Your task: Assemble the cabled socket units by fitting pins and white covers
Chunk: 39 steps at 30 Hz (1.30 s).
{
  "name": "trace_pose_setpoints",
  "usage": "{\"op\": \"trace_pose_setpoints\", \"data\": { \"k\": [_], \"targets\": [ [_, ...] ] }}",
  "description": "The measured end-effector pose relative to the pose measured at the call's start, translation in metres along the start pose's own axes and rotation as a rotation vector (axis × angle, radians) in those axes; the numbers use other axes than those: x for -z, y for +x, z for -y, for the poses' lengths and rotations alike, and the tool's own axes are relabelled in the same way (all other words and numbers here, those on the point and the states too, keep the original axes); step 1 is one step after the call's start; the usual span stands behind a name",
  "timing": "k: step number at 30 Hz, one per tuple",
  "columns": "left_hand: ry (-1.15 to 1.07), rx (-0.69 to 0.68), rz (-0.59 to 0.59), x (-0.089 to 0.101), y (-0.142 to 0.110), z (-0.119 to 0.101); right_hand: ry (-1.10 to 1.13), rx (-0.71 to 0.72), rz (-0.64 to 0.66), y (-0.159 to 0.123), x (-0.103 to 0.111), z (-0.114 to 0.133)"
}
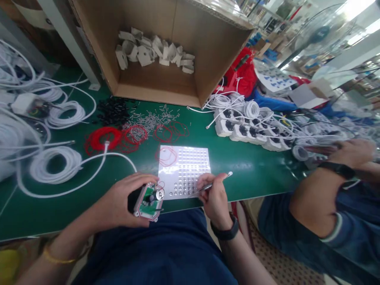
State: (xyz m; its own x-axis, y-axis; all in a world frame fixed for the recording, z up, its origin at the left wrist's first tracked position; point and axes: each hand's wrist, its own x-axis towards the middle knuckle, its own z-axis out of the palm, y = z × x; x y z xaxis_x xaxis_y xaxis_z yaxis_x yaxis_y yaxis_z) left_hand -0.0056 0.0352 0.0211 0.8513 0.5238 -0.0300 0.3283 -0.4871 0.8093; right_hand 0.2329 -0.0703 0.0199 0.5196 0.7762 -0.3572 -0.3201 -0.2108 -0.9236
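Observation:
My left hand (123, 202) is closed round a small white casing with a green circuit board (149, 201) inside, held just above the near edge of the green table (243, 166). My right hand (214, 196) pinches a thin metal tool (218, 180), its lower tip resting on a white tray of small round metal parts (184, 171). A loop of thin red wire (166, 155) lies on the tray's far left corner.
An open cardboard box (166, 85) holds white plastic housings. Coils of white cable (55, 164), red wire loops (102, 138), black bits and small metal pins lie behind the tray. White sockets (246, 130) sit right. A co-worker's arm (329, 186) reaches in at right.

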Motion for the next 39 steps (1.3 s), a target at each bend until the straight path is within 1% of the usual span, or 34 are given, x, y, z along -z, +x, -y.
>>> {"op": "trace_pose_setpoints", "data": {
  "k": [1,3,5,8,12,17,25,29,31,32,34,37,39],
  "targets": [
    [0.024,-0.006,0.056,0.002,0.003,-0.001,0.018,-0.037,-0.005,-0.003,-0.001,-0.007],
    [0.068,0.017,0.123,0.004,0.009,-0.002,0.007,-0.046,0.019,-0.008,-0.005,-0.017],
    [0.094,0.061,0.158,0.003,0.012,-0.004,-0.056,-0.014,0.028,-0.01,-0.01,-0.023],
    [0.105,0.122,0.186,0.002,0.013,-0.007,-0.126,0.049,-0.031,-0.012,-0.013,-0.028],
    [0.102,0.174,0.187,0.003,0.011,-0.01,-0.155,0.095,-0.077,-0.014,-0.012,-0.033],
    [0.104,0.188,0.191,0.003,0.011,-0.013,-0.232,0.131,-0.017,-0.016,-0.01,-0.03],
    [0.096,0.15,0.132,0.0,0.011,-0.009,-0.27,0.096,0.065,-0.014,-0.005,-0.024],
    [0.08,0.149,0.109,0.0,0.009,-0.008,-0.282,0.106,0.066,-0.015,-0.006,-0.024],
    [0.047,0.163,0.068,-0.003,0.007,-0.009,-0.276,0.112,0.05,-0.016,-0.007,-0.024],
    [0.013,0.174,0.027,-0.007,0.005,-0.009,-0.26,0.112,0.041,-0.016,-0.008,-0.024],
    [-0.107,0.204,-0.096,-0.017,0.001,-0.008,-0.212,0.109,0.021,-0.017,-0.01,-0.025],
    [-0.309,0.266,-0.319,-0.035,-0.003,-0.007,-0.15,0.101,-0.002,-0.018,-0.01,-0.026],
    [-0.349,0.285,-0.44,-0.045,-0.003,-0.007,-0.065,0.078,-0.012,-0.018,-0.007,-0.026]
  ]
}}
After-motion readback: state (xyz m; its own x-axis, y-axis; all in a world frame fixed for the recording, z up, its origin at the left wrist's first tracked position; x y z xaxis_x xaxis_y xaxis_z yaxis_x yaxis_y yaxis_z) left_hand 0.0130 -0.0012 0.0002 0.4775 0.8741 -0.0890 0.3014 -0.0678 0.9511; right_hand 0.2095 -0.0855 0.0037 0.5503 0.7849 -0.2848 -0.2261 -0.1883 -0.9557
